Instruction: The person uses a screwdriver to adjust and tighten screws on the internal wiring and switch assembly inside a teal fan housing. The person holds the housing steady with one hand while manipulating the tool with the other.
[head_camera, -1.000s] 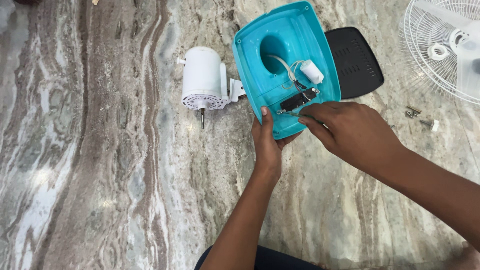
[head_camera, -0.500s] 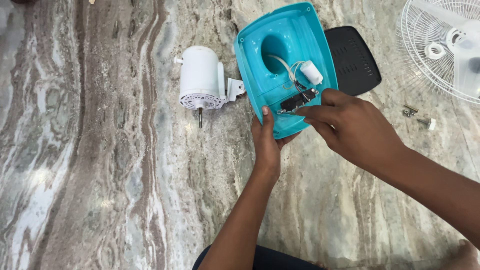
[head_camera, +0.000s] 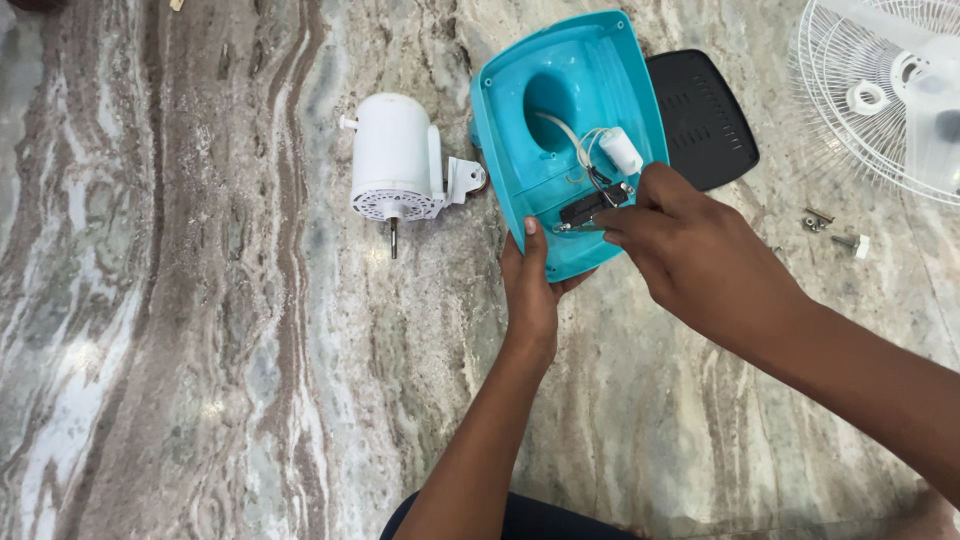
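hands working inside the teal fan base

right hand (head_camera: 690, 250) is creeping up toward the black switch block (head_camera: 590, 207) vs 1 s ago; fingertips pinching together at it. left hand (head_camera: 532, 290) is gripping the near rim of the teal base shell (head_camera: 570, 60), thumb pressed flat on the edge. best w/ shell steadied, wires not tugged. shell is lying open-side up on the marble floor (head_camera: 200, 350), long axis pointing away, tilted slightly right. white motor (head_camera: 395, 160) is sitting just left.
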